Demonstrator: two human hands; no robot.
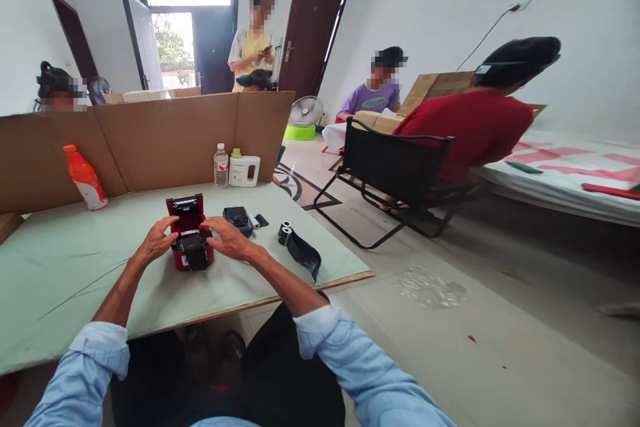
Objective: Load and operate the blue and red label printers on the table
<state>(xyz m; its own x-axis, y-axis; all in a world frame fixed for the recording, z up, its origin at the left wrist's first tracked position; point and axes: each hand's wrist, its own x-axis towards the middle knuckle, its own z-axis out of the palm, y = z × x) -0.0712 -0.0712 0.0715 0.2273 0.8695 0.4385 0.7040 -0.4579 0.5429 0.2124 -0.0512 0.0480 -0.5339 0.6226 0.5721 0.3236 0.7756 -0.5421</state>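
Observation:
A red and black label printer stands on the pale green tabletop with its lid raised. A black strip hangs over its front, and a pale strip shows inside. On the printer's left side, my left hand grips with bent fingers. Across from it, my right hand holds the right side, fingers and thumb at the edge of the opening. Just beyond my right hand lies a dark blue and black device with a small white roll beside it.
Rolls with a loose black ribbon lie near the table's right edge. An orange bottle, a clear bottle and a white jug stand before a cardboard screen. Several people are around; one sits in a black chair.

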